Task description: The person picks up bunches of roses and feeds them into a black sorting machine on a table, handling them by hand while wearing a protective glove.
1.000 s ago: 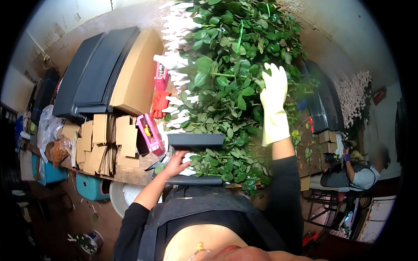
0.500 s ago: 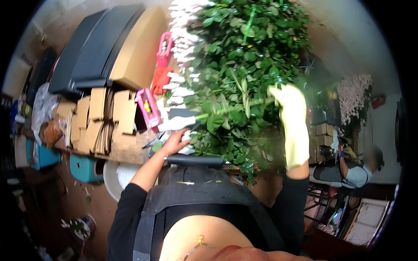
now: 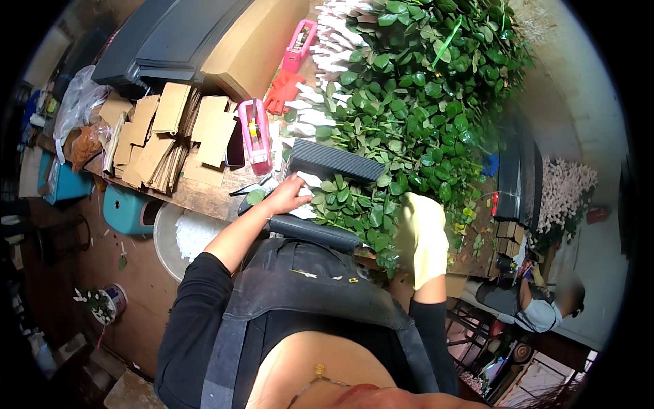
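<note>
My bare left hand [image 3: 287,197] closes around white-sleeved flower heads [image 3: 304,208] at the left end of a small bunch of leafy rose stems [image 3: 351,204]. The bunch lies between a dark ribbed block [image 3: 335,161] and a black padded bar [image 3: 315,232] at the table edge. My right hand [image 3: 425,238], in a pale yellow glove, is curled at the right end of that bunch, its fingertips hidden and somewhat blurred. Beyond the block lies a large heap of roses [image 3: 436,102], white-sleeved heads to the left and foliage to the right.
Pink caddies [image 3: 255,140] and red gloves [image 3: 283,92] lie left of the roses. Folded cardboard [image 3: 160,136] and dark sheets [image 3: 184,41] cover the table's left side. Below are a teal stool [image 3: 126,211] and a round basin [image 3: 167,238]. A co-worker [image 3: 538,307] is at far right.
My right hand has come down and left from over the heap to the small bunch. The single rose stretched across the block is no longer there. The whole view has shifted.
</note>
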{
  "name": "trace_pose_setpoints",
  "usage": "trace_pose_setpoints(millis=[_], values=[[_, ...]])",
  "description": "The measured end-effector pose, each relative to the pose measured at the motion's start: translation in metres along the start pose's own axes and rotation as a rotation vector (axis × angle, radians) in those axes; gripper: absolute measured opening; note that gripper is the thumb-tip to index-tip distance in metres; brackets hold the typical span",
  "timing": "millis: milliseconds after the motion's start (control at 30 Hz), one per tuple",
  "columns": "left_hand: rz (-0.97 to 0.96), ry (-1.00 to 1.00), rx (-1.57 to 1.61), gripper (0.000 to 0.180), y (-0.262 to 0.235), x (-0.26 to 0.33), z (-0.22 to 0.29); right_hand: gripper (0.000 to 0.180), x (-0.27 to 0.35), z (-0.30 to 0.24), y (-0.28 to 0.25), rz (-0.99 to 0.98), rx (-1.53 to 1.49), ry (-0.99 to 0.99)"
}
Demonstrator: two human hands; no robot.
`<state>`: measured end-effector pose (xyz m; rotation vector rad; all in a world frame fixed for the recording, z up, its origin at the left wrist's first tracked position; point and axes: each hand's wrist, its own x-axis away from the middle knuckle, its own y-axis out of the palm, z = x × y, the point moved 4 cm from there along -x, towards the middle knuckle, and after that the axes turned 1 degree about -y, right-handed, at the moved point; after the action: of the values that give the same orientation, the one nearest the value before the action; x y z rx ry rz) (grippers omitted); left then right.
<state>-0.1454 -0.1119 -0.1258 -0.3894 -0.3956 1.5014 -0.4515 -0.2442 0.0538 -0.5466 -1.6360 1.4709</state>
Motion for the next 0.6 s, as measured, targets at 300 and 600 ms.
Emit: trace_pose_setpoints(millis=[300,600], values=[[-0.079,-0.042,-0.188,0.055,-0.004,-0.006,0.009,0.039,-0.092,-0.15,0.085,-0.172,-0.109,-0.074],[0.296,-0.339,0.086,0.032,0.001,-0.014,-0.026,0.035,-0.1,-0.156,0.103,-0.02,-0.139,-0.122]])
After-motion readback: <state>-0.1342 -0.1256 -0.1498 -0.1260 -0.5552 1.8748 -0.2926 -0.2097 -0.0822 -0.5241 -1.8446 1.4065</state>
